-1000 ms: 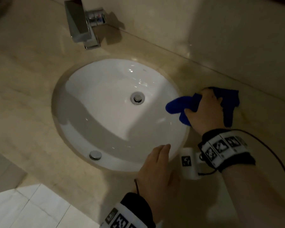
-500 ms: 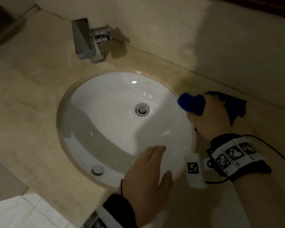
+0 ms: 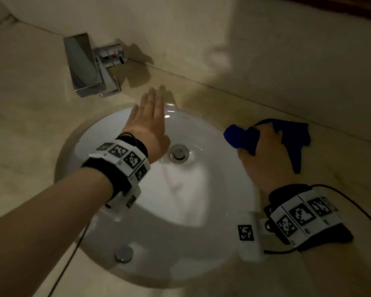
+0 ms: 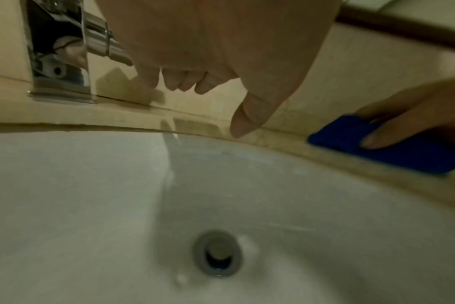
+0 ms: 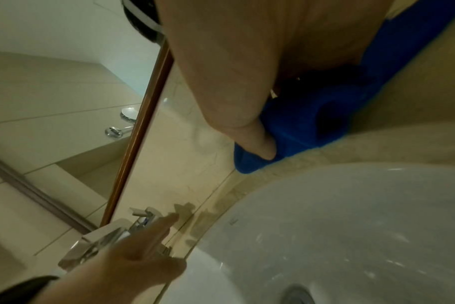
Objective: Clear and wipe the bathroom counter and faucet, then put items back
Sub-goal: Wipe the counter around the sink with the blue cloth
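A blue cloth [image 3: 287, 138] [image 4: 392, 152] [image 5: 307, 127] lies bunched on the beige counter [image 3: 223, 99] just right of the white sink [image 3: 137, 243]. My right hand [image 3: 263, 151] grips it, thumb and fingers curled round the folds, pressing it to the counter. My left hand [image 3: 147, 116] hovers flat over the back of the basin, fingers straight and together, pointing toward the counter behind the rim. It holds nothing. The chrome faucet [image 3: 88, 65] [image 4: 60, 51] [image 5: 109, 240] stands at the back left, a little left of the left fingertips.
The sink drain [image 3: 178, 153] [image 4: 217, 253] sits mid-basin, an overflow cap [image 3: 123, 252] on the near wall. A beige backsplash [image 3: 266, 50] rises behind the counter. A wood-framed mirror [image 5: 133, 144] stands above it. A cable runs from the right wristband.
My left hand has travelled from the sink's near rim across the basin to its far side by the faucet. The right hand has stayed on the blue cloth.
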Available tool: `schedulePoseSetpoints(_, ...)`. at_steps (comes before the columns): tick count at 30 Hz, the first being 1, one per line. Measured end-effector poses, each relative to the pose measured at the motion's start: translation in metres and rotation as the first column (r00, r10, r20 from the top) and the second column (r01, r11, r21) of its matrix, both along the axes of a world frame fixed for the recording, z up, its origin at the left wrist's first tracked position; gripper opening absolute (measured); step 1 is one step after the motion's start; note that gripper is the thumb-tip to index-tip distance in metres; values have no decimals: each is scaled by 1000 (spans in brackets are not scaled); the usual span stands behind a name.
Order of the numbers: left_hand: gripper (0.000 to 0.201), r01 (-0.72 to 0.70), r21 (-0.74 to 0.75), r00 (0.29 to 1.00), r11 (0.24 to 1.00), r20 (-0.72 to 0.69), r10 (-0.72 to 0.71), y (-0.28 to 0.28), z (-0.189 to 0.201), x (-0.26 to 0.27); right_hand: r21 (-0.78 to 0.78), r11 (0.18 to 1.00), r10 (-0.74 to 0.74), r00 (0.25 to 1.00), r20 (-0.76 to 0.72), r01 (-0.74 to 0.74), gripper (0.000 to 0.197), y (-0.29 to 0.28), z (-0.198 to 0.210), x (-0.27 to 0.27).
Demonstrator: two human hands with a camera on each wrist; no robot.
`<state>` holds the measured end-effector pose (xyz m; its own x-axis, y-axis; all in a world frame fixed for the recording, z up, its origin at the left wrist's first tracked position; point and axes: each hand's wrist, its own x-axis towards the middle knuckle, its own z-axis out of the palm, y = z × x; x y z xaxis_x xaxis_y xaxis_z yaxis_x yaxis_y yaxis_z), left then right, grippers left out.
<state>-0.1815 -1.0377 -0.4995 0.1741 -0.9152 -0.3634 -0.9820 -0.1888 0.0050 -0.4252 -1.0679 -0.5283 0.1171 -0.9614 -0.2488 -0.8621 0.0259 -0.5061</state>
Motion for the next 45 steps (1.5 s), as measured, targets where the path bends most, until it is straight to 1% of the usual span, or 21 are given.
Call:
schedulePoseSetpoints(3,96,-62,68,998,996,29,60,-11,-14,27,46,999,-30,997,76,27,64,-9,1,15)
schedulePoseSetpoints(6,100,-27,88,999,996,41,24,-8,-23,39,72,997,-39,991,124,31,64,-18,7,43)
schedulePoseSetpoints(9,103,-27,63,1000,998,-4,28,-7,-24,40,44,999,23,992,128,-29,60,-16,10,65)
schedulePoseSetpoints(11,106,-38,66,999,997,-29,40,-6,-22,40,61,997,37,991,126,-45,65,-10,10,66)
schedulePoseSetpoints(14,106,-33,109,998,994,-44,38,-9,-15,41,105,994,-28,988,155,12,72,-11,12,52)
schedulePoseSetpoints(17,104,-6,150,999,989,-42,12,-10,-8,45,111,992,-65,994,84,56,77,-23,14,62)
schedulePoseSetpoints(20,103,4,158,998,987,-56,5,-11,-7,47,56,998,19,998,53,-22,76,-26,15,98)
schedulePoseSetpoints(23,104,5,166,998,986,-62,5,-12,-4,46,54,990,129,991,44,-131,74,-18,17,122)
schedulePoseSetpoints(25,105,8,172,998,985,-65,3,-13,-2,46,55,984,168,985,34,-169,72,-13,12,114)
schedulePoseSetpoints(26,105,9,172,998,985,-68,3,-14,-2,47,48,985,164,986,33,-166,69,-12,9,104)
schedulePoseSetpoints(29,103,19,164,997,986,-75,-7,-15,-3,51,36,997,63,995,77,-65,61,-10,4,81)
schedulePoseSetpoints(31,103,25,158,996,987,-83,-12,-14,-5,52,25,999,35,997,66,-37,61,-12,7,84)
schedulePoseSetpoints(33,104,19,155,995,988,-98,-4,-14,-6,52,25,999,29,999,22,-30,68,-19,10,99)
schedulePoseSetpoints(34,105,16,153,995,988,-102,0,-14,-6,52,20,999,36,999,11,-36,68,-24,11,110)
schedulePoseSetpoints(36,106,13,149,994,989,-109,3,-14,-6,53,-1,997,73,997,15,-73,62,-30,12,131)
schedulePoseSetpoints(38,107,22,143,993,989,-115,-5,-13,-6,53,-10,992,122,992,13,-122,63,-31,13,141)
schedulePoseSetpoints(40,107,28,137,992,990,-123,-11,-13,-6,54,-8,988,156,988,5,-156,67,-27,10,135)
schedulePoseSetpoints(43,106,24,139,990,990,-143,-4,-14,-6,57,-17,989,147,989,1,-147,54,-19,6,112)
schedulePoseSetpoints(45,106,26,134,989,991,-149,-6,-13,-5,58,-17,993,114,993,3,-114,53,-19,6,107)
